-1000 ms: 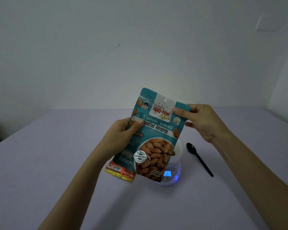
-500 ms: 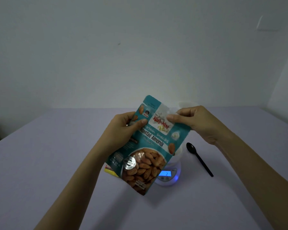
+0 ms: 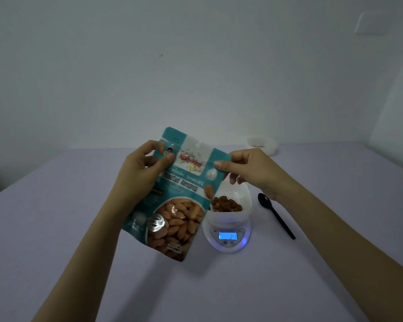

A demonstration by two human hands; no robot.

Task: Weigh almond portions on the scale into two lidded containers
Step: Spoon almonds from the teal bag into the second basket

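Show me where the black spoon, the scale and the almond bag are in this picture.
black spoon (image 3: 264, 201), head view, on its bowl.
scale (image 3: 228, 236), head view, on its lit display.
almond bag (image 3: 182, 214), head view, on the printed almonds on its front.

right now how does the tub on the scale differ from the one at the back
The near tub sits on the scale; the far tub sits on the table. The near tub shows a heap of almonds; the far tub's contents are too dim to tell. Both are white and lidless.
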